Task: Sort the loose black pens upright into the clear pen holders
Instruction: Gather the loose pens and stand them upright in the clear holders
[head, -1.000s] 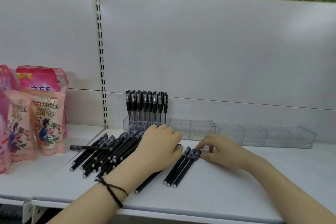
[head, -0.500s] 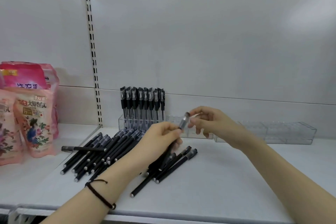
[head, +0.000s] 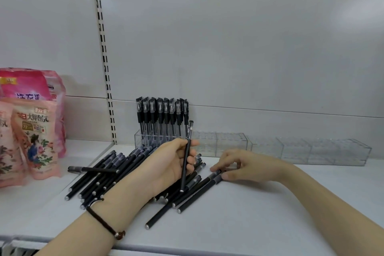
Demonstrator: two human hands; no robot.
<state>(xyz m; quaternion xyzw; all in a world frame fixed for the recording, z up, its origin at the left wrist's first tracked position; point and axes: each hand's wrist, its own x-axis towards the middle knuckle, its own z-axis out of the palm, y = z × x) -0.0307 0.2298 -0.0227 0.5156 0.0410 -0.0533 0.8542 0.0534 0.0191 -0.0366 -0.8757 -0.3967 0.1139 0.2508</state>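
Note:
Several loose black pens (head: 108, 174) lie in a heap on the white shelf (head: 259, 214). My left hand (head: 172, 164) grips one black pen (head: 185, 164) nearly upright, cap end up, above the heap. My right hand (head: 236, 165) is down on the shelf, its fingertips pinching the cap end of a lying pen (head: 199, 191). Behind, a clear pen holder (head: 209, 143) has several black pens (head: 162, 116) standing upright in its left part. A second clear holder (head: 311, 150) stands to its right with nothing in it.
Pink printed pouches (head: 31, 131) stand at the left on the neighbouring shelf section. A slotted upright rail (head: 104, 58) runs up the white back panel. The shelf's front edge (head: 187, 247) is close to my forearms.
My right hand has let go of the raised pen and dropped to the shelf onto a lying pen. My left hand now holds the raised pen alone, more upright.

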